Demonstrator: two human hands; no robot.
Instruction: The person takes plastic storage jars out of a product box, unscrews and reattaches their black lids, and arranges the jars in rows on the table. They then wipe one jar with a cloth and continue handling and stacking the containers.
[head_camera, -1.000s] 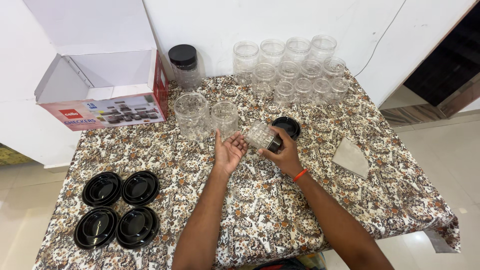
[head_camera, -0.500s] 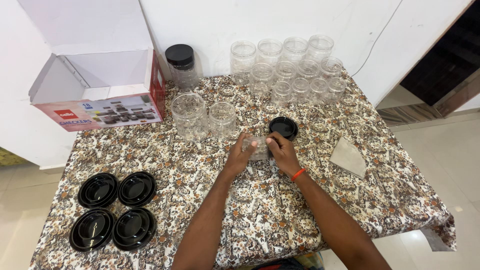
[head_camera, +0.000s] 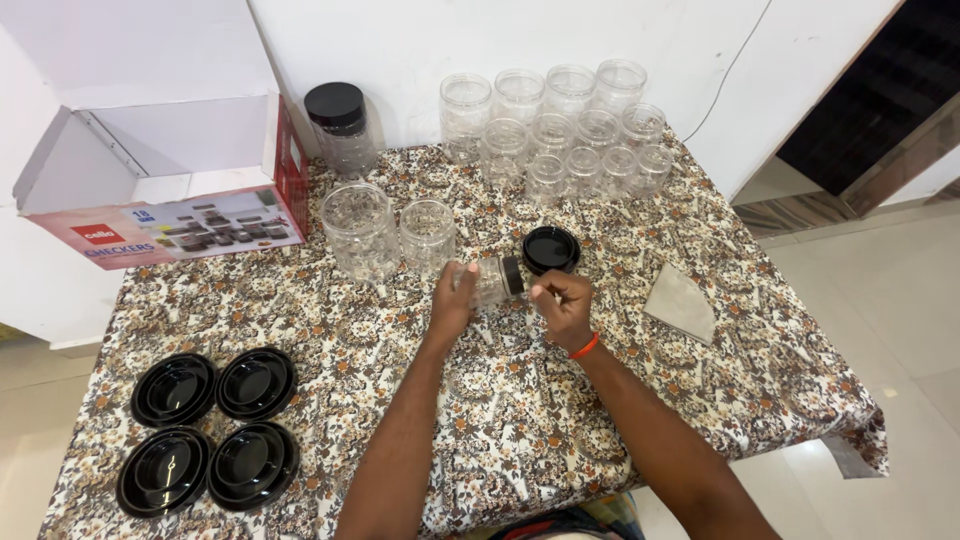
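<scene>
Head view shows you holding a small clear plastic jar (head_camera: 490, 281) on its side, just above the middle of the table, with a small black lid (head_camera: 513, 274) on its right end. Your left hand (head_camera: 453, 303) is wrapped around the jar's base end, grasping it. Your right hand (head_camera: 563, 304), with an orange band (head_camera: 585, 347) at the wrist, has its fingers curled at the lid end; you cannot tell from here whether they actually clamp the lid.

Just beyond your right hand, a loose round black lid (head_camera: 551, 249) lies flat on the floral brown-and-white tablecloth (head_camera: 520, 420). Just beyond your left hand stand two larger clear open jars (head_camera: 388, 232), side by side. Along the far edge, a cluster of clear open jars (head_camera: 560, 125) stands in rows, and left of them a tall clear jar with a black lid (head_camera: 340, 128). At the far left corner an opened cardboard box with red sides (head_camera: 165, 170) rests. Four large black lids (head_camera: 210, 428) lie in a square near the near left corner. A folded grey cloth (head_camera: 681, 302) lies toward the right edge.
</scene>
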